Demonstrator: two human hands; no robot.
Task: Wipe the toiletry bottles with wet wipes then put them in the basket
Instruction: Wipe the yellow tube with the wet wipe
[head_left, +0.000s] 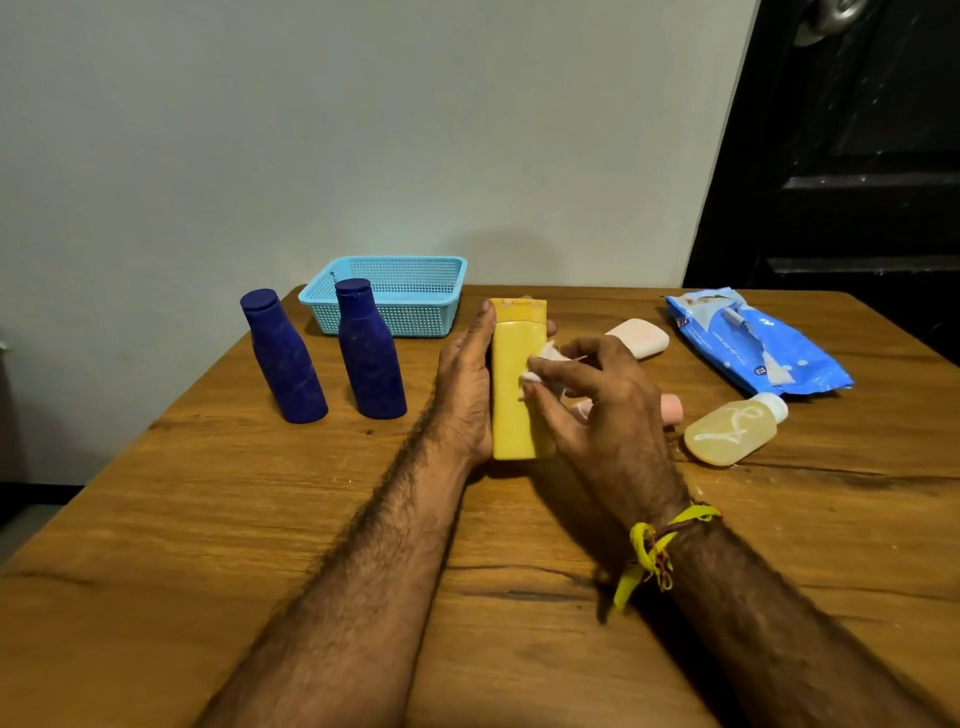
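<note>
The wiping step is in hand, on the first bottle by the look of it. The left hand (464, 384) grips a yellow bottle (514, 384) from its left side, thumb up along the edge and fingertips curling round the far side near the cap, holding it above the middle of the counter (208, 519) with its cap end pointing toward the far edge. The right hand (597, 410) pinches a small white wet wipe (540, 364) between thumb and fingers and presses it on the bottle's front face.

The blue mesh basket (395, 299) sits at the far edge, left of centre, and seems to hold nothing yet. Two dark blue bottles (283, 358) (370, 351) stand upright just in front of it, toward the left edge. Near the right edge lie the blue wet wipe pack (753, 340), a pale pink bottle (641, 336) and a clear amber bottle with a white cap (732, 428); another pink thing shows behind the right hand, mostly hidden.

Next, I judge, the wipe must cover the remaining faces and cap, which calls for turning the bottle in the left hand, then carrying it over to the basket.
</note>
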